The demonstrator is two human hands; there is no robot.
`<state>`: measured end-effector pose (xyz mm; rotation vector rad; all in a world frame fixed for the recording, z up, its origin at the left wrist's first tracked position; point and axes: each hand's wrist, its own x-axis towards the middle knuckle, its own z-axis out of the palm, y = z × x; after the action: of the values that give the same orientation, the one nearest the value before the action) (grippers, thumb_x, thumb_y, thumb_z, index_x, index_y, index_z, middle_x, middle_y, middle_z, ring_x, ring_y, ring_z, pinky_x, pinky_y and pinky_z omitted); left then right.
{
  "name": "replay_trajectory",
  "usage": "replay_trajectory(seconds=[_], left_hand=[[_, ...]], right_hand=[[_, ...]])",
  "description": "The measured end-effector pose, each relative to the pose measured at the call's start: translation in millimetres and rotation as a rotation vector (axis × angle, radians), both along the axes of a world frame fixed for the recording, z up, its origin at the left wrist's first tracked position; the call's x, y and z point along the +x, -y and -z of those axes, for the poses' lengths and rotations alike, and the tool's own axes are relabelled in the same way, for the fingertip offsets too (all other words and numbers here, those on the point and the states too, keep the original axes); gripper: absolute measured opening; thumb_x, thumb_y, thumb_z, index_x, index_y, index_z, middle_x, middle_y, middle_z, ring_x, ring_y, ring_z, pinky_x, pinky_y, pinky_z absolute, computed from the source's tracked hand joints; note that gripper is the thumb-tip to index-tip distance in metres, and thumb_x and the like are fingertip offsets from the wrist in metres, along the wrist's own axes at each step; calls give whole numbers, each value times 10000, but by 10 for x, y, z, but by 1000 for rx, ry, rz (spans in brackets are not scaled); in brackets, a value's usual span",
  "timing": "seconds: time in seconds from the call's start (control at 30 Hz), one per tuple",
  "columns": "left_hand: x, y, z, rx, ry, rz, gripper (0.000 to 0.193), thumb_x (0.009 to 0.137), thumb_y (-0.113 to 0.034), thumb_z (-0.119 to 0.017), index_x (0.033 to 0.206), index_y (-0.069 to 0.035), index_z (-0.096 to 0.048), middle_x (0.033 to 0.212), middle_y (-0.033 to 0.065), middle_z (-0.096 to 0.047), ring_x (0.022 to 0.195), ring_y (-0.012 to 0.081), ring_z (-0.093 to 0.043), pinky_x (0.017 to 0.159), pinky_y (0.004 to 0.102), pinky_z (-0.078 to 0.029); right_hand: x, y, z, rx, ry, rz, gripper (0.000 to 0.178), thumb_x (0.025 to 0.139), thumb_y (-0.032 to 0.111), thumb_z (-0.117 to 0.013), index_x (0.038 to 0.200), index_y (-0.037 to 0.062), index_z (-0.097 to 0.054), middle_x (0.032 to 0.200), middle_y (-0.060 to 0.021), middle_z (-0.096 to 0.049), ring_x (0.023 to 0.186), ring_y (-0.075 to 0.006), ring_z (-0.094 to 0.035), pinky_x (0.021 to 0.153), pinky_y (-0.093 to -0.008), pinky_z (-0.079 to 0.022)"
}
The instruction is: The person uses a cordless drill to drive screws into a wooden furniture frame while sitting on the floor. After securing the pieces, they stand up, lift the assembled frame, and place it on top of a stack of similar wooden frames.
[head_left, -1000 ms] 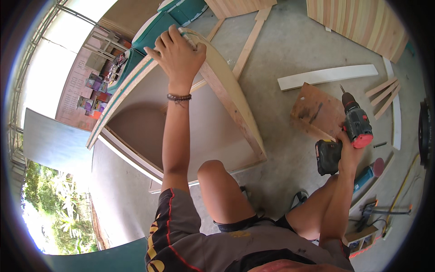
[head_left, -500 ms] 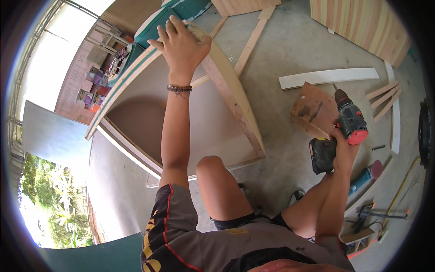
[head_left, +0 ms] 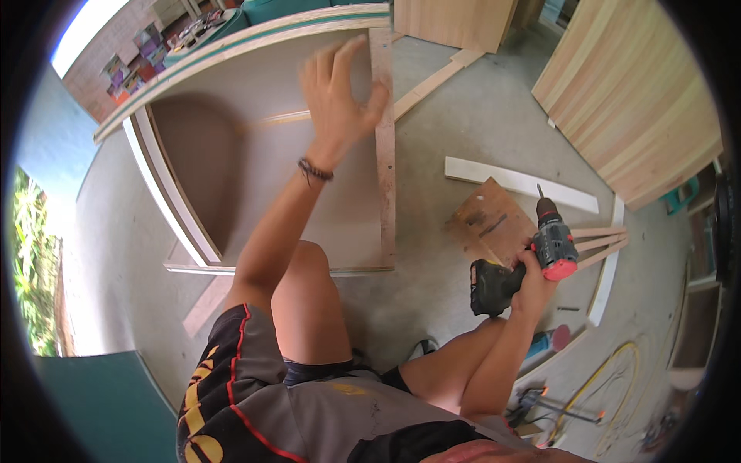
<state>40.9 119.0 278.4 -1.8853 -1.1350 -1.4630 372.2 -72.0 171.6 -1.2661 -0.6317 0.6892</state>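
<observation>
While the right hand (head_left: 534,287) is wrapped around the grip of a cordless drill (head_left: 554,245), the left hand (head_left: 336,100) is released, fingers and thumb spread, over an open wooden frame (head_left: 385,197). The drill, dark grey with a red rear cap, a black battery and a thin bit pointing away from the person, is in front of the right knee, right of the frame. The frame has pale wooden edges, a green stripe along its far side and a greyish-brown inner panel. Motion blurs the left hand; whether it touches the frame I cannot tell. The right hand hides most of the drill's grip, and the left arm covers part of the frame. Counted: one drill, one frame, two white boards (head_left: 521,184), three thin slats (head_left: 606,244).
</observation>
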Motion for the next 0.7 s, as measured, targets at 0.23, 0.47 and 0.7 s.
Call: replay_trajectory(seconds=[0.23, 0.47, 0.7], left_hand=[[227, 136, 463, -658, 533, 202, 667, 779, -299, -783, 1306, 37, -550, 1126, 174, -626, 892, 307, -659, 793, 417, -543], [293, 192, 586, -766, 302, 58, 798, 757, -247, -729, 1411, 55, -385, 1037, 254, -682, 842, 409, -700, 752, 476, -561], [369, 183, 693, -796, 270, 51, 866, 776, -221, -668, 1459, 68, -223, 972, 304, -683, 802, 469, -693, 743, 521, -565]], right_hand=[[-97, -24, -8, -5, -14, -39, 324, 747, -83, -656, 1064, -32, -609, 910, -113, -666, 606, -183, -602, 517, -310, -485], [-169, 12, -82, 41, -8, -43, 325, 742, -91, -654, 1060, -42, -604, 918, -119, -667, 599, -187, -600, 525, -309, -485], [-344, 91, -259, 34, -30, -93, 400, 737, -98, -656, 1127, -36, -592, 948, -122, -672, 677, -184, -614, 578, -308, -502]])
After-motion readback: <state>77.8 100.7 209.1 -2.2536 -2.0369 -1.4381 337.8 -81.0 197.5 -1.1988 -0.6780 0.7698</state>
